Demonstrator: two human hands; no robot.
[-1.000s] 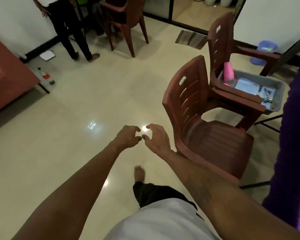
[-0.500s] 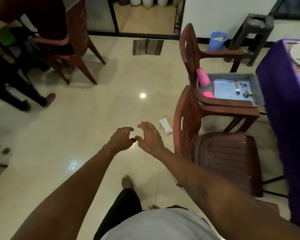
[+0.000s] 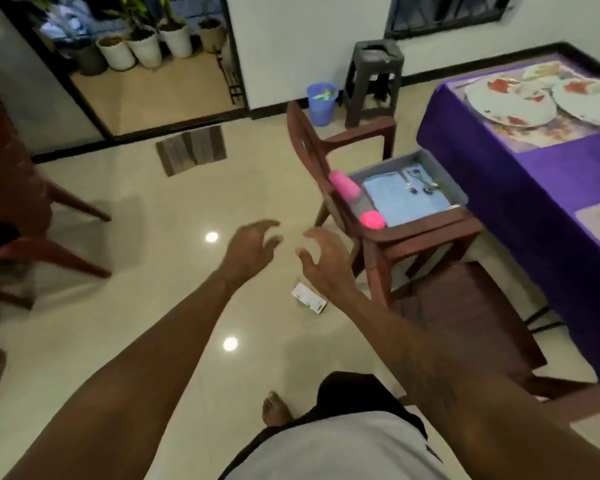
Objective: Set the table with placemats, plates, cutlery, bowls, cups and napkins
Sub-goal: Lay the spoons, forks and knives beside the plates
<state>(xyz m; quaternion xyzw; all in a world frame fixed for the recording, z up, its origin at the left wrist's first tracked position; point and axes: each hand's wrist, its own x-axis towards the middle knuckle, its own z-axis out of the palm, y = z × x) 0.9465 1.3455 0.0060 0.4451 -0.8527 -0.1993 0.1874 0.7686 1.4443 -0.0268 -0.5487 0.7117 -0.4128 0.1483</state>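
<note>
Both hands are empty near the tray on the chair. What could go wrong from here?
A white packet lies just ahead of the bare foot: stepping on it could cause a slip. In the grey tray, one pink cup lies tilted, with loose cutlery; an uneven lift might spill them.

Tray (image 3: pixel 459 195) on chair (image 3: pixel 426 233), left of table (image 3: pixel 534 174) with 2 plates (image 3: pixel 506 102)

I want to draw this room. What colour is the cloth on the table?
Purple. The draped fabric tablecloth shows best in the head view, at the right.
</note>
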